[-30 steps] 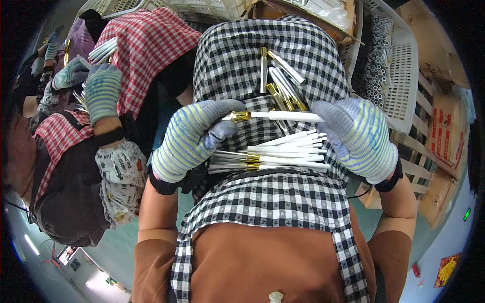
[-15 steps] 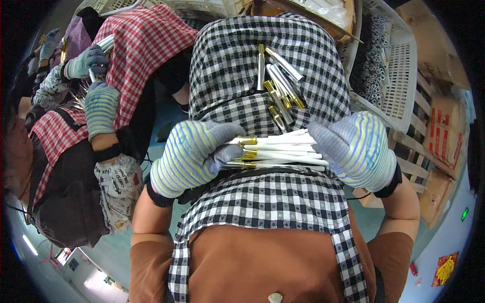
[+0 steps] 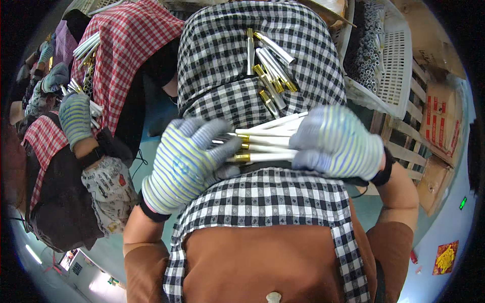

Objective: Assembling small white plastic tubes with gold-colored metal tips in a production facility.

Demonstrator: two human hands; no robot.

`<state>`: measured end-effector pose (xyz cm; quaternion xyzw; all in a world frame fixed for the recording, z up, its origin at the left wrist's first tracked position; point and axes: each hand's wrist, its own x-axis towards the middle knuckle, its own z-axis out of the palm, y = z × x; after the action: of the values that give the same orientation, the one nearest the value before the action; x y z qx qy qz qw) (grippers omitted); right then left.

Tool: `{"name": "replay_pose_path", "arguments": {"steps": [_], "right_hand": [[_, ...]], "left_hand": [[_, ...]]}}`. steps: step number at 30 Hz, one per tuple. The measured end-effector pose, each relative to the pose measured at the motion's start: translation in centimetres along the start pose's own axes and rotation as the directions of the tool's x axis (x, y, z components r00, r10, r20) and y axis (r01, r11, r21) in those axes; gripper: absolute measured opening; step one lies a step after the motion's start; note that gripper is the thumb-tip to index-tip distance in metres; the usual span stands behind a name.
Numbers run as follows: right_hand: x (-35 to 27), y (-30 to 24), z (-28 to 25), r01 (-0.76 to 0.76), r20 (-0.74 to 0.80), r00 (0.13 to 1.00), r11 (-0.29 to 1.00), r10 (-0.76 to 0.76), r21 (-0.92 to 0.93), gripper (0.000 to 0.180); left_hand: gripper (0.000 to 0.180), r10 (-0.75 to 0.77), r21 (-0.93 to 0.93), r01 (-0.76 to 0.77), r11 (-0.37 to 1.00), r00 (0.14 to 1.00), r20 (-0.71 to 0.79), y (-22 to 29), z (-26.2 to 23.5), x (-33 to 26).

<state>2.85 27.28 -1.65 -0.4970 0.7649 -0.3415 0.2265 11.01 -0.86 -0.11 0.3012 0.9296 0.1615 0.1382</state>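
Observation:
A loose bunch of white rods with gold metal ends (image 3: 268,137) lies crosswise over my lap, between my two gloved hands. My left hand (image 3: 188,164), in a grey glove with yellow and blue stripes, is closed round the gold-ended side; its fingers hide part of the metal. Smeared a little by motion, my right hand (image 3: 339,144) curls over the plain white ends and covers their tips. Farther up the checked black-and-white apron (image 3: 217,55) rests a small group of silver and white rods with gold ends (image 3: 273,63), apart from both hands.
At the far right stands a white plastic basket (image 3: 396,65) full of grey tubes (image 3: 369,55), beside a wooden pallet (image 3: 399,131) and cardboard boxes (image 3: 442,118). To the left sits a co-worker in a red checked apron (image 3: 126,45), gloved hand (image 3: 76,118) among similar rods.
My right hand has shifted slightly left along the rods and turned palm down. My left fingers have spread and resettled round the gold ends. The rods have fanned a little; the view has tilted slightly.

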Motion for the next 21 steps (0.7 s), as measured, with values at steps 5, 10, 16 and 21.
{"name": "replay_pose_path", "arguments": {"steps": [5,10,16,21], "right_hand": [[1.6,2.3,0.4,-0.095,-0.078,0.994,0.926,0.071,-0.366,0.019],[2.0,1.9,0.9,0.072,0.106,0.994,0.923,-0.034,-0.378,0.038],[2.0,0.7,3.3,0.152,0.195,0.979,0.842,-0.058,-0.517,0.045],[2.3,0.1,4.9,0.069,0.166,0.986,0.87,0.015,-0.489,0.026]], "left_hand": [[0.061,-0.051,-0.13,0.037,0.991,0.993,-0.105,-0.1,1.2,0.7],[0.045,0.014,-0.015,-0.014,1.0,1.0,-0.001,0.5,3.0,0.9],[0.027,0.107,-0.011,-0.108,0.994,0.99,-0.097,1.0,3.8,-0.7],[0.027,0.058,-0.068,-0.062,0.996,0.997,-0.059,1.3,4.2,-1.9]]}}
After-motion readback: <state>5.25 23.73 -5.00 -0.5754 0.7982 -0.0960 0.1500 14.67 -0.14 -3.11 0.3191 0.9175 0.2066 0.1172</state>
